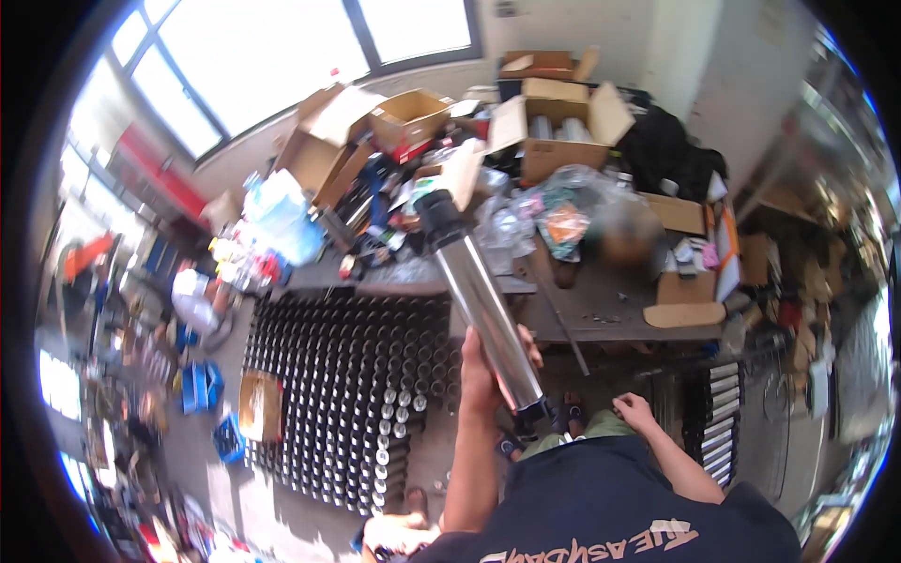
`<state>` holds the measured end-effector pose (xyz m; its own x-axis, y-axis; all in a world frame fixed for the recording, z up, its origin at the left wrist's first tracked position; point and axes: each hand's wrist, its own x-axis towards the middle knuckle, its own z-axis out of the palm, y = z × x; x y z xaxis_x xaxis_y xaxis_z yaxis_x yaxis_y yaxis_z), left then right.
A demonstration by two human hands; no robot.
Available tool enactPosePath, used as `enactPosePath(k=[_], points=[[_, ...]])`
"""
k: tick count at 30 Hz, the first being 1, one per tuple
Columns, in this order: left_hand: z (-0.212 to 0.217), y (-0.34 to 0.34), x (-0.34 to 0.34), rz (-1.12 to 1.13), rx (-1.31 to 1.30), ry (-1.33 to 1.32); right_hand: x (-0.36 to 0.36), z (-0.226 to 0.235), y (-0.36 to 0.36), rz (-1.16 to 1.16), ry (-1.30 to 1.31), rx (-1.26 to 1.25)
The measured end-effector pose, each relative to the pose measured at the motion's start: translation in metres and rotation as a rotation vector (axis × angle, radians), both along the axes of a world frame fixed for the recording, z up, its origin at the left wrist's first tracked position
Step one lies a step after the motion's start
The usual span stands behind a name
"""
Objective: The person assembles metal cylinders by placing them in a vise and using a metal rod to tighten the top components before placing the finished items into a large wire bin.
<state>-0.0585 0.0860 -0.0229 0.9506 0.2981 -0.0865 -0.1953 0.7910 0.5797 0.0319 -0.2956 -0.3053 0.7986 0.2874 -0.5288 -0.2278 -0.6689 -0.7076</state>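
The tube [488, 310] you hold is smooth, mirror-bright metal, long and straight, with a matte black collar [441, 218] at its far end and a dark fitting at the near one. It slants in front of you, above the floor and partly across the table's front edge. Your left hand [481, 373] wraps its lower half, fingers closed around the barrel. Your right hand [636, 413] is beside your green shorts [605, 427], well apart from the tube, fingers bent (how tightly they close, I cannot tell).

Below left, dark cylinders [328, 385] stand in dense rows, their round ends facing up. A cardboard box [260, 405] sits at their left edge, near blue plastic bins [200, 386]. Beyond the tube, the flat brown table [601, 326] carries a thin rod [560, 317], crinkled clear plastic [601, 183] and an open-flapped carton [560, 159] holding pale cylindrical pieces.
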Motion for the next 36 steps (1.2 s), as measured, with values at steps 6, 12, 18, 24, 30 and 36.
enactPosePath(k=[6, 12, 18, 24, 30, 36], points=[[-0.053, -0.103, 0.049, -0.163, 0.227, 0.199, -0.014, 0.170, 0.063, 0.168, 0.120, 0.767], [-0.061, -0.298, 0.107, -0.527, 0.890, 0.206, -0.023, 0.171, -0.070, -0.331, 0.193, 1.048], [-0.159, -0.458, 0.168, -0.984, 1.020, 0.395, -0.023, 0.012, -0.277, -0.976, 0.301, 0.384], [-0.267, -0.533, 0.122, -1.161, 0.940, 0.718, 0.018, -0.213, -0.478, -1.211, 0.229, -0.238], [-0.366, -0.461, 0.046, -1.174, 0.909, 1.227, 0.105, -0.354, -0.613, -1.297, 0.175, -0.573], [-0.406, -0.363, -0.039, -0.949, 0.906, 1.566, 0.138, -0.405, -0.630, -1.297, 0.044, -0.224]])
